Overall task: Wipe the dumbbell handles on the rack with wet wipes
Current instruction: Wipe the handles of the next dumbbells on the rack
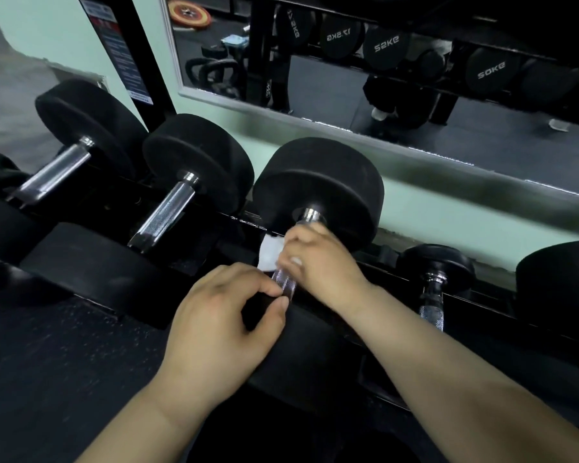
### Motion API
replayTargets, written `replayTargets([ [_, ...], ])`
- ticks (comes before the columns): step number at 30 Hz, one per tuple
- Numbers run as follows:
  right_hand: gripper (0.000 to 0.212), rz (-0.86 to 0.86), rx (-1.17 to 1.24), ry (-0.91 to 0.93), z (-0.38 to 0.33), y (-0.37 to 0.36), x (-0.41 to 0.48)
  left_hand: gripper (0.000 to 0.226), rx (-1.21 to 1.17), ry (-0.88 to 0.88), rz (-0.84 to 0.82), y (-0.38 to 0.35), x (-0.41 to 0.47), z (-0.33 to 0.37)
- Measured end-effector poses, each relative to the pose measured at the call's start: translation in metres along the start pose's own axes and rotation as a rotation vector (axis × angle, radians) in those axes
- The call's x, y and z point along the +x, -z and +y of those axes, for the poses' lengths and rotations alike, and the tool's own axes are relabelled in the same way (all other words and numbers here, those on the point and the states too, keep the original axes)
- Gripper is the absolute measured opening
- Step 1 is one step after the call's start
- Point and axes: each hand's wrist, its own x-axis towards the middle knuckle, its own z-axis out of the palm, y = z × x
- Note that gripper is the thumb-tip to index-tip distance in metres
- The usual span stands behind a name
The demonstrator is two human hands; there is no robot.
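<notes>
On the rack, the right hand clamps a wipe round the handle; the left hand curls at the near head's edge, grip unclear; neighbouring dumbbells stand apart.

The open way in is from above: the first handle and the second handle lie bare between their black heads, with room over each for fingers to close round. Sideways the big far heads crowd together, leaving only narrow gaps. The third handle is taken: the right hand wraps it with a wipe and the left hand pinches its near end, so only a short bare stretch shows between them. To the right a wider gap opens before the small dumbbell. The wall and mirror close off the back, and a post stands behind the first two dumbbells.
</notes>
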Motion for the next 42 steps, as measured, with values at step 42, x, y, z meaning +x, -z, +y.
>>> replayTargets([
  [42,0.008,-0.008,0.602,-0.35,0.004,-0.007,-0.032,0.03,0.054,0.02,-0.009,0.006,-0.004,-0.01],
])
